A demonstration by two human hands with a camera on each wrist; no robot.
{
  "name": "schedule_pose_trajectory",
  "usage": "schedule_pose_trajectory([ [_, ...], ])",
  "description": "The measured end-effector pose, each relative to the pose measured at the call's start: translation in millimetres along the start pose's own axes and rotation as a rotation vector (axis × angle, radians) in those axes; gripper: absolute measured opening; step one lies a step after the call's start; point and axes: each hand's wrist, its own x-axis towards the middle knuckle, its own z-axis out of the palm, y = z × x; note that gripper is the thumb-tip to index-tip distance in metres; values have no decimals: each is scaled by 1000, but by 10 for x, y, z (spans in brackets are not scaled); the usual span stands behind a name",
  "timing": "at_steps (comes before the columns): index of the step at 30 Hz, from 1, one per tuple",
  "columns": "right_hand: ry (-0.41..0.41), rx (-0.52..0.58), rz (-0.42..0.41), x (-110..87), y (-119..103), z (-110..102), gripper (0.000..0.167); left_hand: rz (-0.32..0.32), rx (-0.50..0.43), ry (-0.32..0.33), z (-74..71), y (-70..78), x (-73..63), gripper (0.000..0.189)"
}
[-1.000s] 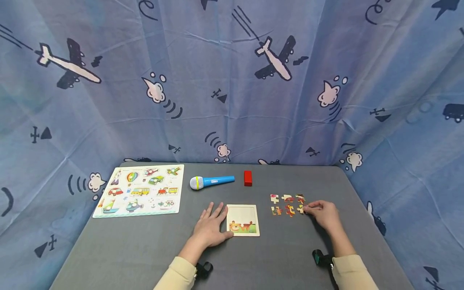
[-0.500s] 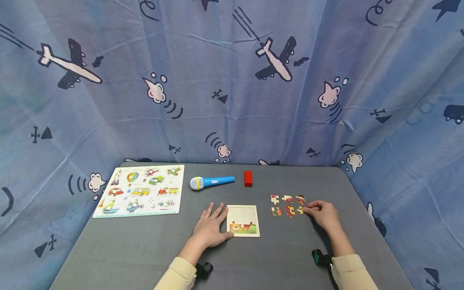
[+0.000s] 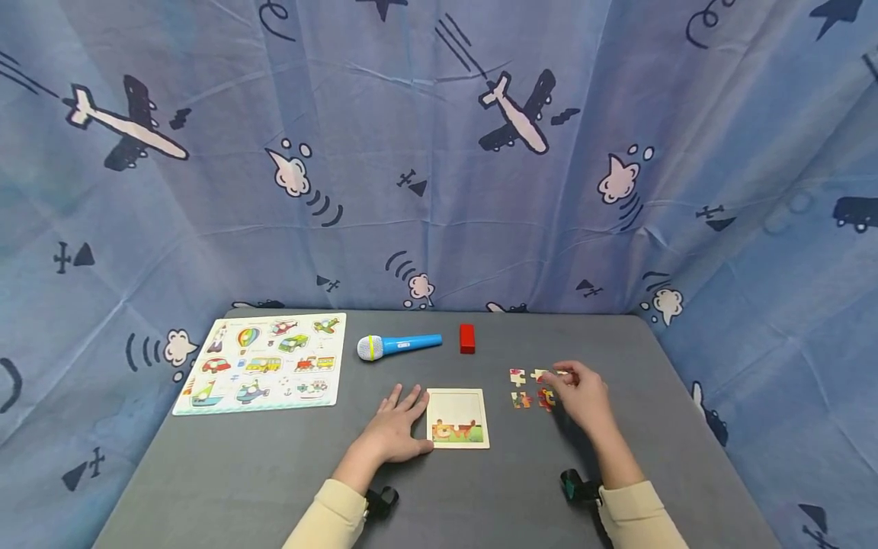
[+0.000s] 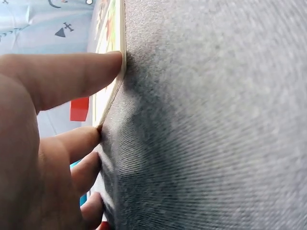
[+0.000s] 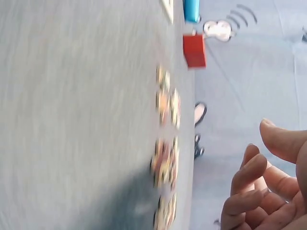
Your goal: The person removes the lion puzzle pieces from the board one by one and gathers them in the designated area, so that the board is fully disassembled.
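A square wooden puzzle tray (image 3: 456, 404) lies in front of me, its lower strip filled with pieces of an animal picture (image 3: 457, 431). My left hand (image 3: 391, 436) rests on the table at the tray's left side, fingers spread. In the left wrist view its thumb (image 4: 91, 72) and forefinger touch the tray's edge. My right hand (image 3: 583, 396) hovers above the loose puzzle pieces (image 3: 521, 399), hiding some of them in the head view. The right wrist view shows its thumb (image 5: 283, 139) apart from loosely bent fingers, with nothing between them; several pieces (image 5: 163, 160) lie on the table.
Behind the tray lie a blue toy microphone (image 3: 401, 345) and a red block (image 3: 467, 338). A picture board with vehicles (image 3: 264, 362) is at the left on the grey table (image 3: 274, 480). A patterned curtain (image 3: 384, 99) hangs behind the table's far edge.
My right hand has lifted from the right end of the loose pieces and moved left over them. The left hand and tray stay in place, with a slight shift of the head view.
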Motion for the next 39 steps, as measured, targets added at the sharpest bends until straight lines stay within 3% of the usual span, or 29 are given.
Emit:
schedule_pose_trajectory([
  [4,-63,86,7,-42,-148,101,42,6,4,-2,2,-25,-3,85],
  [11,-86,83,-60,-151,-330,283,33,-3,14,-5,9,-29,1,84],
  [27,-182,156,-78,-374,-652,730,29,-19,15,-2,12,12,12,83],
  [32,-229,194,-120,-447,-737,881,27,-26,5,4,25,12,21,83],
  [39,-343,132,-188,-563,-813,1099,30,-21,-10,16,20,-9,10,83],
])
